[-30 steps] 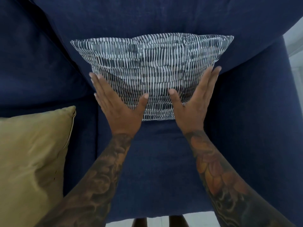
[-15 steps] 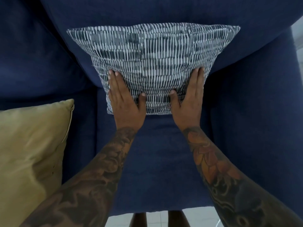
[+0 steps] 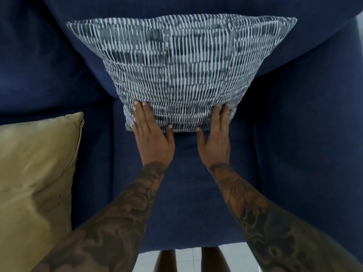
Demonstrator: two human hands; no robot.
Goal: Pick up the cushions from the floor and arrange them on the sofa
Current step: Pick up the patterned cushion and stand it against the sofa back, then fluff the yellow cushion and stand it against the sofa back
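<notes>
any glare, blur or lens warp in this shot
Head view: wide-angle warp bows the patterned cushion and the sofa edges; soft sheen on the gold cushion; both hands look slightly soft; the bright floor strip at the bottom is washed out.

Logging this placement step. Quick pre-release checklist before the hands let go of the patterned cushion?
1. Patterned cushion on the sofa seat, leaning on the backrest: ok.
2. Left hand flat on its lower edge, not gripping: ok.
3. Right hand flat on its lower edge, not gripping: ok.
4. Cushion centred and level on the seat: ok.
5. Gold cushion apart from it, on the left: ok.
6. Will it stay upright once released: cannot tell.
7. More cushions left on the floor: cannot tell.
</notes>
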